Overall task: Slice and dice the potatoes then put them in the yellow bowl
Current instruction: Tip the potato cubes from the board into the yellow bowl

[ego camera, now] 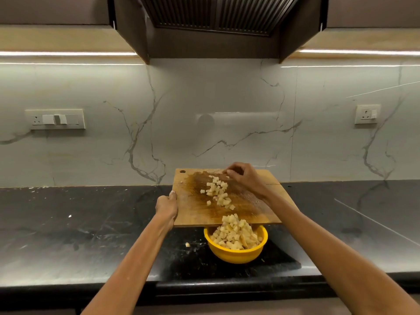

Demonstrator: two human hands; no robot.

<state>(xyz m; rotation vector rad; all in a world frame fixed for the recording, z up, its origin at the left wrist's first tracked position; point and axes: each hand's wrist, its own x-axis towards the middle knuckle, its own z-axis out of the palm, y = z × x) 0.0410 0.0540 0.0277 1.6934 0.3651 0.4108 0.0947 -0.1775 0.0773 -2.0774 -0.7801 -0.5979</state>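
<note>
A wooden cutting board (254,208) is tilted up, its near edge over the yellow bowl (236,253). My left hand (167,206) grips the board's left edge, thumb on top. My right hand (242,176) rests near the board's far edge with fingers curled, touching small potato pieces there. Diced potato cubes (218,192) lie down the middle of the board and tumble off the near edge. The bowl stands on the black counter and is heaped with diced potato (236,235).
One stray potato cube (187,245) lies on the black counter (91,235) left of the bowl. A marble backsplash stands behind, with socket plates at left (55,119) and right (367,114). A dark hood (216,17) hangs overhead.
</note>
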